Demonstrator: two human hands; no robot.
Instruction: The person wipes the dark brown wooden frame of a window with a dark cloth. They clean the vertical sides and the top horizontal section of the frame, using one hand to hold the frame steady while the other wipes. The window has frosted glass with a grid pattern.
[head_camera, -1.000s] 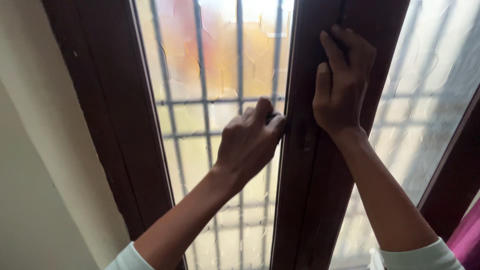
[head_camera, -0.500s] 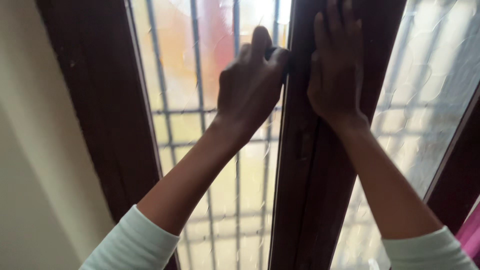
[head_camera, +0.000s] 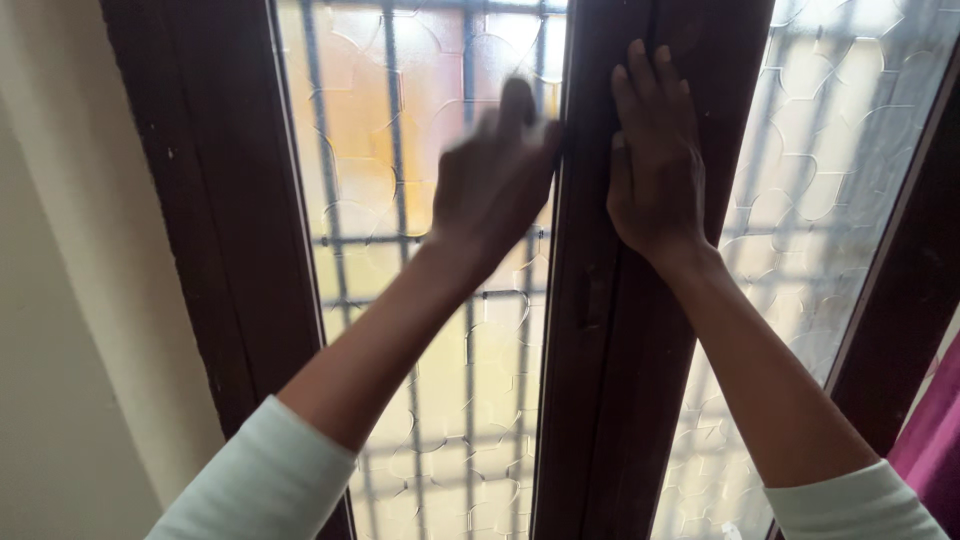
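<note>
A dark brown wooden window frame holds two panes of patterned frosted glass, with metal bars showing behind them. My right hand lies flat with fingers together against the central wooden post. My left hand is blurred with motion. It is raised in front of the left pane with its fingertips at the left edge of the central post. Whether it grips anything is hidden by the blur. Both arms wear pale mint sleeves.
A cream wall lies to the left of the frame. A purple curtain hangs at the lower right edge. A small dark latch or recess sits on the central post below my hands.
My left hand has risen along the left edge of the central post and now blurs. My right hand stays pressed on the post.
</note>
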